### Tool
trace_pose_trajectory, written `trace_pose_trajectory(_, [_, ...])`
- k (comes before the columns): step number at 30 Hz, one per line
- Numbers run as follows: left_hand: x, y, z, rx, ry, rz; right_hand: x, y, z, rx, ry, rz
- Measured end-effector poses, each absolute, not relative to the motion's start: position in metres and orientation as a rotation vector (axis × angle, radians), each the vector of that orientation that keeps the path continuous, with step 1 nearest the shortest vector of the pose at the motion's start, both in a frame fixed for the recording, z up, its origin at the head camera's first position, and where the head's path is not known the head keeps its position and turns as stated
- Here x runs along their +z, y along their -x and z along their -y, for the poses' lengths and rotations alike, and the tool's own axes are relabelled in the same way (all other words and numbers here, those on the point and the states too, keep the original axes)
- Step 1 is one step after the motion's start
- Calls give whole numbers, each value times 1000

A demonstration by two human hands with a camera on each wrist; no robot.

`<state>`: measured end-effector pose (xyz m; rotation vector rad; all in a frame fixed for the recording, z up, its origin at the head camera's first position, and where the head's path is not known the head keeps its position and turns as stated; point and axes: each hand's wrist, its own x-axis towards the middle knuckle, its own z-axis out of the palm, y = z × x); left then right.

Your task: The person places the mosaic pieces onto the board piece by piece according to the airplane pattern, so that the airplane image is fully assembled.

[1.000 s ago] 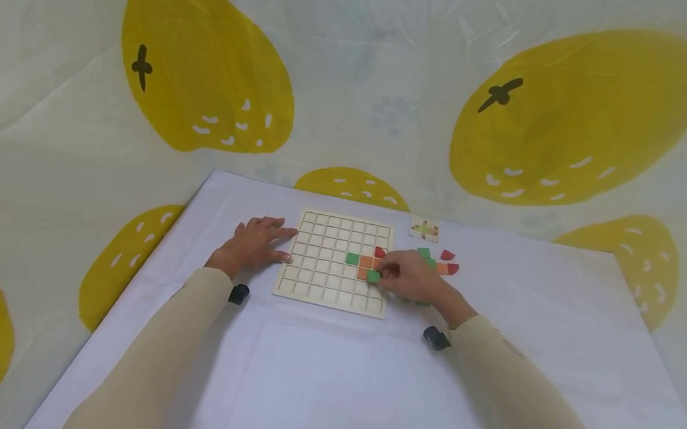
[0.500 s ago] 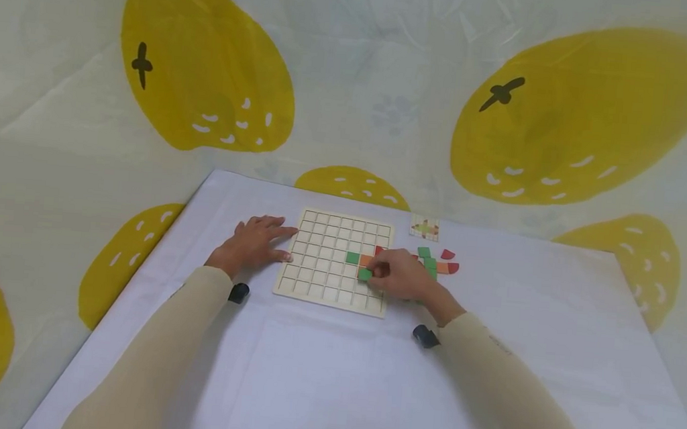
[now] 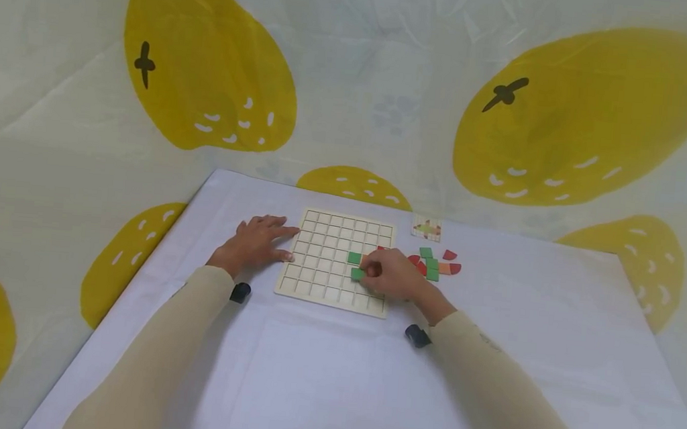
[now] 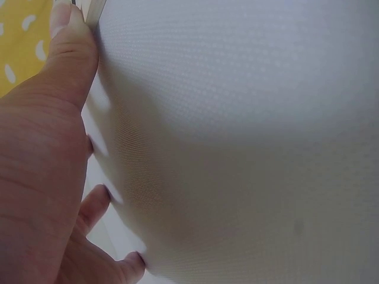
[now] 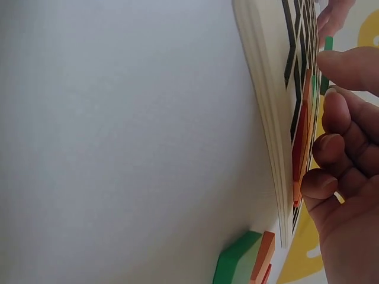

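Note:
A light wooden grid board (image 3: 315,266) lies on the white table. My left hand (image 3: 254,244) rests at its left edge with fingers spread; the thumb touches the rim in the left wrist view. Over the right part of the board, my right hand (image 3: 396,276) pinches a green square tile (image 3: 357,274) between thumb and forefinger. In the right wrist view that tile (image 5: 327,53) stands above the board's surface. Another green tile (image 3: 354,258) sits in a cell just behind it. Orange and red tiles on the board are mostly hidden by my right hand.
Right of the board lie several loose tiles: green ones (image 3: 432,268), an orange one (image 3: 443,268) and red quarter-rounds (image 3: 450,255). A small pattern card (image 3: 426,228) lies near the table's back edge. A patterned curtain (image 3: 364,108) hangs behind the table.
My right hand has moved left over the board, carrying the green square tile with it. Loose tiles on the right show more now. My left hand has stayed in place.

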<state>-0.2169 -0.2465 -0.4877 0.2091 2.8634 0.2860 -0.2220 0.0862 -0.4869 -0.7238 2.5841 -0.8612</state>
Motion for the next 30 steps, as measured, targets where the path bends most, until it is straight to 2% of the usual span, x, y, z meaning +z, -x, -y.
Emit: trace_pose_trajectory(30, [-488,219,248,294,-220,-2851,-488,223,-70,-826,639,-2619])
